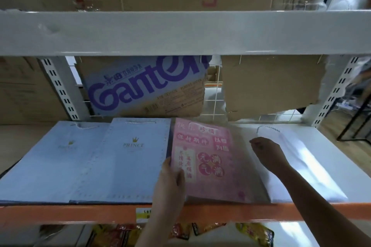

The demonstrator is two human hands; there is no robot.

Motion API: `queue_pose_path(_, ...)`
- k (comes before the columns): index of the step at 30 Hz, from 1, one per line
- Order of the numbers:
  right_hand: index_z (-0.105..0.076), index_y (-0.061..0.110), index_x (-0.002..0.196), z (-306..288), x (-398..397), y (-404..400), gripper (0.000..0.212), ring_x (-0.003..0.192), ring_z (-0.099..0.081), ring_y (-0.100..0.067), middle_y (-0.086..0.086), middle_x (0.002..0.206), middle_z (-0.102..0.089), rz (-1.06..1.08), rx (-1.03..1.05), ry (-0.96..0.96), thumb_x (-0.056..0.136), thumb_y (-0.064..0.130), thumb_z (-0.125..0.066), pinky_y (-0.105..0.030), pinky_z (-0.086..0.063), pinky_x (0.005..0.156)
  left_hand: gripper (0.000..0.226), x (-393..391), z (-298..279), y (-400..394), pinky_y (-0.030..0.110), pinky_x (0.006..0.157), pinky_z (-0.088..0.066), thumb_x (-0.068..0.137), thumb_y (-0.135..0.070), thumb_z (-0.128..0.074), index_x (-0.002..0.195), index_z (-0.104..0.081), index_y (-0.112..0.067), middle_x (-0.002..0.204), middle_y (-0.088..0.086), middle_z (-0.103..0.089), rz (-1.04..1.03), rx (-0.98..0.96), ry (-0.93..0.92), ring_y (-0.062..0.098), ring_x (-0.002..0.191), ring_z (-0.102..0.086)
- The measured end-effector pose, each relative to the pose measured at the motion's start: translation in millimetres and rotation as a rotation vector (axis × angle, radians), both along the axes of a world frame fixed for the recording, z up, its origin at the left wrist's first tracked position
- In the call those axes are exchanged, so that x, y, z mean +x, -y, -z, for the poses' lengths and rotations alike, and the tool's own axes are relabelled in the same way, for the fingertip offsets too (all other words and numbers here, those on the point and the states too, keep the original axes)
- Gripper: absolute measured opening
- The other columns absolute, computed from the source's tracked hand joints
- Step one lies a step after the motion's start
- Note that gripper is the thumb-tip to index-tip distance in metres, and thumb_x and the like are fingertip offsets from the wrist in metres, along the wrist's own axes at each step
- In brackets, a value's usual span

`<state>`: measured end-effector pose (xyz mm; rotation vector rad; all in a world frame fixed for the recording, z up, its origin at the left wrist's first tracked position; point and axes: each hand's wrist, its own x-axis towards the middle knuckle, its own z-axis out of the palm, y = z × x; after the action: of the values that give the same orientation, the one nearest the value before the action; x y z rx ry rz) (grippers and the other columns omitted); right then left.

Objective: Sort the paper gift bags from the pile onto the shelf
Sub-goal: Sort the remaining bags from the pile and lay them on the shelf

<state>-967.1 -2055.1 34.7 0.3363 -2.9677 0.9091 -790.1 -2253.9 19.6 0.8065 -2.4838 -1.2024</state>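
1. Pink paper identifies the item in hand: the pink gift bag (202,158) lies flat on the shelf (331,158), printed face up, between the blue bags and the white bag.
2. Left hand (170,182): thumb on the bag's left edge near the front corner, fingers curled beneath it. The hand is grasping the bag.
3. Right hand (265,150): positioned over the gap between the pink bag and the white gift bag (301,166). Fingers are curled downward; whether they pinch an edge or merely press cannot be determined.
4. Two blue gift bags (80,162), marked PRINCE with a crown, lie flat and overlapping at the left, just beside the pink bag. Cord handles point toward the rear.
5. Step in hand, as judged: final placement and squaring of the pink bag within its own lane.
6. Next move, as judged: align the bag's front edge with the orange shelf beam (80,214), keep its left edge clear of the blue stack, release both hands, then return to the pile, which is not in view.
7. Background: a Ganten cardboard box (144,86) stands behind the shelf.
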Motion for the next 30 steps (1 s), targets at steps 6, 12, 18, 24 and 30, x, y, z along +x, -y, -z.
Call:
queue_pose_path(6, -0.063, 0.002, 0.114, 3.9, 3.1, -1.4, 0.029, 0.105, -0.06, -0.032, -0.018, 0.117, -0.064, -0.022, -0.024, -0.002, 0.094, 0.007, -0.042, -0.031, -0.045, 0.087, 0.043, -1.5, -1.8, -10.2, 0.026, 0.078, -0.052, 0.099, -0.035, -0.035, 0.136, -0.029, -0.015, 0.124, 0.006, -0.049, 0.105, -0.435, 0.241, 0.019, 0.102, -0.061)
queue_pose_path(12, -0.063, 0.004, 0.114, 2.0, 6.9, -4.3, 0.029, 0.106, -0.06, -0.031, -0.017, 0.117, -0.064, -0.035, -0.042, -0.002, 0.094, 0.006, -0.042, -0.031, -0.044, 0.089, 0.037, -5.9, -0.4, -15.2, 0.029, 0.089, -0.047, 0.1, -0.032, -0.034, 0.132, -0.036, -0.014, 0.13, 0.005, -0.042, 0.203, -0.719, 0.403, 0.019, 0.119, -0.044)
queue_pose_path(18, -0.062, 0.007, 0.116, 2.7, 15.3, 1.5, 0.028, 0.106, -0.06, -0.027, -0.013, 0.119, -0.063, -0.09, -0.025, 0.004, 0.094, 0.009, -0.045, -0.026, -0.042, 0.089, 0.038, -5.3, 2.2, -2.4, 0.031, 0.099, -0.037, 0.099, -0.035, -0.033, 0.133, -0.039, -0.018, 0.135, 0.002, -0.042, 0.281, -0.861, 0.375, 0.02, 0.124, -0.037)
queue_pose_path(24, -0.064, 0.006, 0.112, 2.0, 8.0, 3.4, 0.025, 0.098, -0.061, -0.027, -0.014, 0.11, -0.066, -0.151, 0.027, -0.089, 0.093, 0.008, -0.048, -0.025, -0.041, 0.079, 0.035, -1.3, -11.9, 27.8, 0.03, 0.095, -0.041, 0.1, -0.031, -0.028, 0.123, -0.051, -0.022, 0.127, -0.006, -0.051, 0.314, -0.927, 0.247, 0.016, 0.117, -0.046)
queue_pose_path(30, -0.066, 0.002, 0.107, -2.3, 8.9, 53.8, 0.023, 0.1, -0.059, -0.037, -0.022, 0.106, -0.066, -0.264, 0.085, -0.174, 0.089, 0.005, -0.053, -0.041, -0.046, 0.087, 0.015, 15.5, -29.4, 91.0, 0.03, 0.055, -0.052, 0.071, -0.031, -0.061, 0.078, -0.072, -0.023, 0.077, -0.006, -0.069, 0.171, -1.044, 0.218, 0.016, 0.07, -0.066)
